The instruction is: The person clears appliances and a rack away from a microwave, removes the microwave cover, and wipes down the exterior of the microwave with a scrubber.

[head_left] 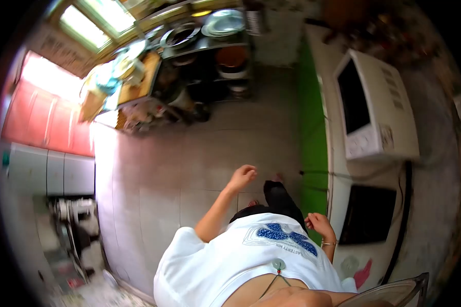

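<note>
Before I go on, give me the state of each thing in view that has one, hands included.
Left hand: loosely curled, nothing visible in it.
Right hand: loosely curled, nothing visible in it.
Microwave: upright on the counter, door apparently shut.
Black panel: flat on the counter, dark.
Pink item: on the counter, too blurred for more.
Dishes: appear stacked.
Window: bright with light.

This is a kitchen, apparently a household one: a white microwave [381,112] stands on a long, green-fronted surface [338,184], and beyond the tiled floor [159,174] a shelved rack [205,47] carries shiny round dishes [224,23] and, lower down, a brown-topped vessel [232,71].
</note>
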Available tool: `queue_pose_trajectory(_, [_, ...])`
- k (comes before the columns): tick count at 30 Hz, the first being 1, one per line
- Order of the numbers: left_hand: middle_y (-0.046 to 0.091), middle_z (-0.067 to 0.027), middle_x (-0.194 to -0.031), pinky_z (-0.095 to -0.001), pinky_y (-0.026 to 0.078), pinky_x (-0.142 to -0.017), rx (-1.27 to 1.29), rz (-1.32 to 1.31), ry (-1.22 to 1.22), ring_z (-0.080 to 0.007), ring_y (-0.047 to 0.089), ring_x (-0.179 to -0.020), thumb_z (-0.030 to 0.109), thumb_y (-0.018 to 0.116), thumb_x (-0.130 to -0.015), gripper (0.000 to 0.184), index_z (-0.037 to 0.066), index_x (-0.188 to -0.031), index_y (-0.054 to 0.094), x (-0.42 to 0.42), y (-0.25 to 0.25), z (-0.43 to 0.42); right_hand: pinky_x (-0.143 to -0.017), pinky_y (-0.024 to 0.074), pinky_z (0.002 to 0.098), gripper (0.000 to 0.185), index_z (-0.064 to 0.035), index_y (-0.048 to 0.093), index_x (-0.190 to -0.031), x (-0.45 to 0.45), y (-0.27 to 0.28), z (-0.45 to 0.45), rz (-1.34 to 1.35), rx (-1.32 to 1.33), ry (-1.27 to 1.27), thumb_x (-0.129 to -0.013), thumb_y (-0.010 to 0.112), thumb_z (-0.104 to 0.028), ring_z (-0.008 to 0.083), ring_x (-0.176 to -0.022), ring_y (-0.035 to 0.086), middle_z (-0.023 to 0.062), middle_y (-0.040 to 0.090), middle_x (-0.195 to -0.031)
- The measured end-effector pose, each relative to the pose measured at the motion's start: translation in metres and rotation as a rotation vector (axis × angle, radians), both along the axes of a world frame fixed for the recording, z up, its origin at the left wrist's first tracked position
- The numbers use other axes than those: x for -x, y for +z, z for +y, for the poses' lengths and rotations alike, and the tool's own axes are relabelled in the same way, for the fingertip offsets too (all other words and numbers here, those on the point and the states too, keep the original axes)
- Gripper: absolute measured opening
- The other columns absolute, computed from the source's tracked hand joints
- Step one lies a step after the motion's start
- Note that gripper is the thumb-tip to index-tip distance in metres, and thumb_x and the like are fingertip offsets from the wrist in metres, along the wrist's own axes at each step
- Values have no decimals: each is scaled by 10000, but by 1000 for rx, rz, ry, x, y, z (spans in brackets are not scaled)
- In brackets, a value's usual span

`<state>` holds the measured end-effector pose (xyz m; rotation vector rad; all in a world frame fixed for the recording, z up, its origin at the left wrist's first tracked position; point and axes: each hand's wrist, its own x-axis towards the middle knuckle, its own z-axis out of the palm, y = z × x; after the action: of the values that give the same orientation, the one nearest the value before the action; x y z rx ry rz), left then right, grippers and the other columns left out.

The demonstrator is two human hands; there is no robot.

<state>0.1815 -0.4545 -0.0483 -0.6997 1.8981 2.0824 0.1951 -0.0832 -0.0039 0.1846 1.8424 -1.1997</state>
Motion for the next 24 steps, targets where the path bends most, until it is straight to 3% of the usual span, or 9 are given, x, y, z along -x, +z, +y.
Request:
queue_pose_trajectory(4, [616,-76,-928,-255,489,-728,-36,-29,84,-124,589,-800,131,495,-902,220,-13,-1060,551,27,30,-13,-569,454,278,333,7,612,-823,85,11,-29,222,-224,326,-928,460,-270,141,-584,554,63,598,-665])
queue_pose_trajectory(6, [609,-69,-909,-247,485,-730,-68,21,125,-124,583,-784,125,496,-894,214,-10,-1051,551,40,33,-27,-559,457,271,318,-2,605,-837,126,17,-45,259,-193,384,-925,469,-276,133,-589,553,47,590,-667])
queue_pose_trajectory(8, [605,-64,-926,-242,477,-730,-13,-10,194,-120,579,-813,139,483,-909,223,-2,-1071,542,48,31,-45,-584,460,264,306,9,596,-853,157,25,-59,281,-26,302,-923,474,-263,137,-635,569,61,599,-707])
queue_pose_trajectory(10, [600,-59,-943,-237,469,-730,38,-53,255,-117,575,-843,153,471,-924,232,5,-1092,532,47,26,-59,-598,459,259,289,16,588,-871,183,21,-66,264,-36,327,-921,482,-249,132,-653,563,64,598,-731])
queue_pose_trajectory(12, [602,-51,-934,-230,464,-713,-24,-133,347,-111,576,-832,148,457,-923,222,10,-1076,540,54,25,-70,-619,457,308,345,22,610,-863,205,16,-69,394,-167,371,-907,478,-294,200,-649,587,113,620,-718])
queue_pose_trajectory(17, [609,-58,-933,-240,473,-706,-21,-161,312,-123,585,-816,147,474,-919,212,21,-1073,548,77,2,-104,-615,453,317,338,6,616,-888,239,7,-91,353,-183,381,-902,478,-302,208,-652,592,114,617,-715])
queue_pose_trajectory(20, [613,-69,-941,-250,482,-705,-48,-168,257,-133,591,-811,150,488,-917,213,20,-1073,550,106,9,-136,-597,442,275,307,17,590,-858,248,16,-122,313,-268,358,-908,496,-271,156,-635,555,88,598,-729])
queue_pose_trajectory(22, [614,-84,-948,-266,492,-725,-52,-117,217,-149,594,-817,157,506,-914,226,10,-1080,549,130,2,-161,-627,446,304,312,9,591,-875,253,15,-139,472,-307,391,-897,497,-288,204,-652,561,110,602,-740])
queue_pose_trajectory(24, [617,-77,-883,-258,496,-732,-44,-38,170,-146,592,-804,152,522,-906,222,2,-1064,563,152,-8,-188,-658,451,330,303,-6,596,-900,253,35,-162,431,-316,331,-888,500,-293,251,-704,576,133,618,-800])
